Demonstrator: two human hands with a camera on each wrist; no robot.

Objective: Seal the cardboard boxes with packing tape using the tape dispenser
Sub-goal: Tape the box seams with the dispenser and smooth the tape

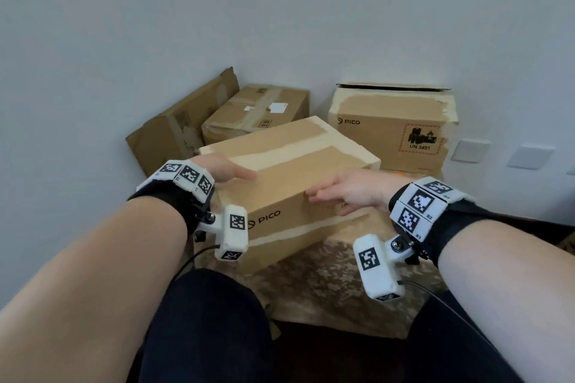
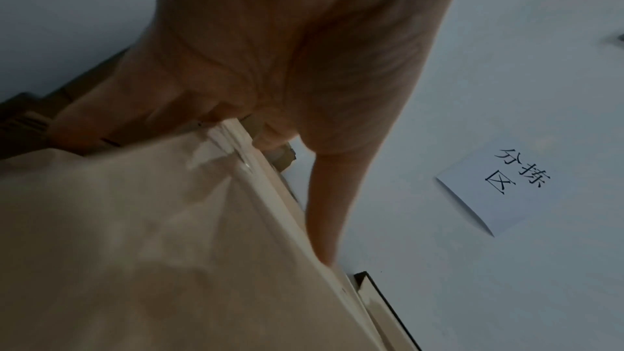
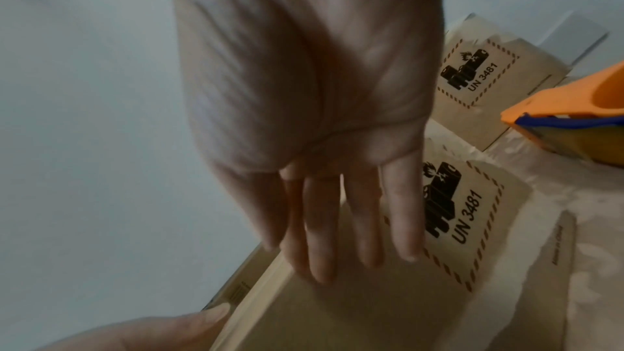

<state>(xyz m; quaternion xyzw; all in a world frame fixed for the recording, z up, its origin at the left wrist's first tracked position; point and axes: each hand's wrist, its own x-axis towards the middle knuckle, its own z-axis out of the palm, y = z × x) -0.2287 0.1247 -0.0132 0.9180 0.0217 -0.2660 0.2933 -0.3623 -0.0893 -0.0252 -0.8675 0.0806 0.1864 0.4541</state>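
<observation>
A PICO cardboard box [image 1: 295, 171] lies tilted on a camouflage-patterned support [image 1: 336, 283] in front of me, with pale tape strips along its edges. My left hand [image 1: 224, 169] holds its left top corner. The thumb lies along one edge and the fingers [image 2: 84, 122] run down the far side. My right hand [image 1: 342, 193] rests flat on the front face, with straight fingers [image 3: 337, 236] beside the UN 3481 label [image 3: 452, 210]. The orange and blue tape dispenser [image 3: 570, 114] sits to the right, held by neither hand. Only an orange sliver [image 1: 399, 175] of it shows in the head view.
A second PICO box [image 1: 392, 130] with an open top stands at the back right. A taped box [image 1: 258, 112] and flattened cardboard [image 1: 174, 130] lean in the wall corner behind. A paper sign [image 2: 489, 188] hangs on the wall. My knees [image 1: 202, 320] are close below.
</observation>
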